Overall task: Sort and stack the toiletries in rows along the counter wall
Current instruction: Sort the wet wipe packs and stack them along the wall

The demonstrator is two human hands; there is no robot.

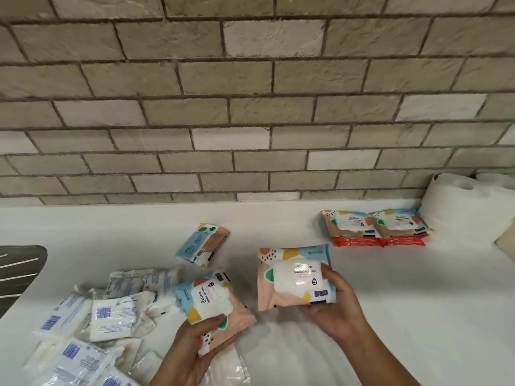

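My left hand (195,346) grips a colourful wipes pack (211,305) by its near end, lifted over the counter. My right hand (334,307) holds a second pack of the same kind (292,277) from below, thumb on its white label. A third colourful pack (202,244) lies loose on the white counter (390,288) behind them. Against the back edge to the right, two short stacks of wipes packs (373,227) stand side by side, orange-red packs at the bottom.
A heap of several white wrapped packs (97,324) covers the counter at lower left. A steel sink drainer (19,271) sits at the far left. Paper rolls (468,207) stand at the right against the brick wall (250,107). Clear plastic wrap (228,369) lies between my arms.
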